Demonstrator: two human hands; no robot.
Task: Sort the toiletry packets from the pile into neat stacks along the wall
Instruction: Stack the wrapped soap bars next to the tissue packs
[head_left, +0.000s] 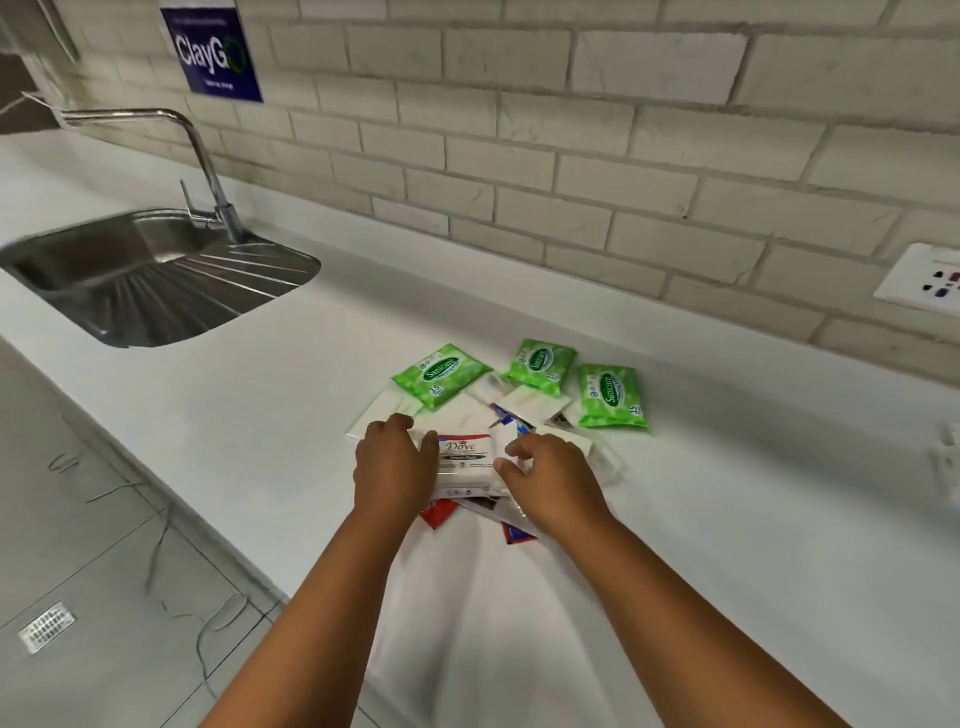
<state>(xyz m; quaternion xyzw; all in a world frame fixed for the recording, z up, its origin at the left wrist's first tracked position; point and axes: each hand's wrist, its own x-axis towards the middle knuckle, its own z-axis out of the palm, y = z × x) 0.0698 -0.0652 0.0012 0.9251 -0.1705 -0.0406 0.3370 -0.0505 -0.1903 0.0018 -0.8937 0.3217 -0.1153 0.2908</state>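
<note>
A pile of toiletry packets lies on the white counter (260, 426) in front of me. A white Dove soap box (464, 460) sits at its near side. My left hand (395, 467) grips the box's left end with curled fingers. My right hand (545, 478) pinches its right end. Three green Sanicare wipe packs lie behind: one at the left (439, 373), one in the middle (539, 364), one at the right (610, 396). White sachets (535, 402) and a blue and red tube (511, 418) lie between them. Red packets (439, 515) poke out under my wrists.
A steel sink (156, 275) with a tall tap (208, 171) is set into the counter at the left. The tiled wall (571, 182) runs behind the pile, with a socket plate (924, 278) at the right and a blue sign (213, 52) at the upper left.
</note>
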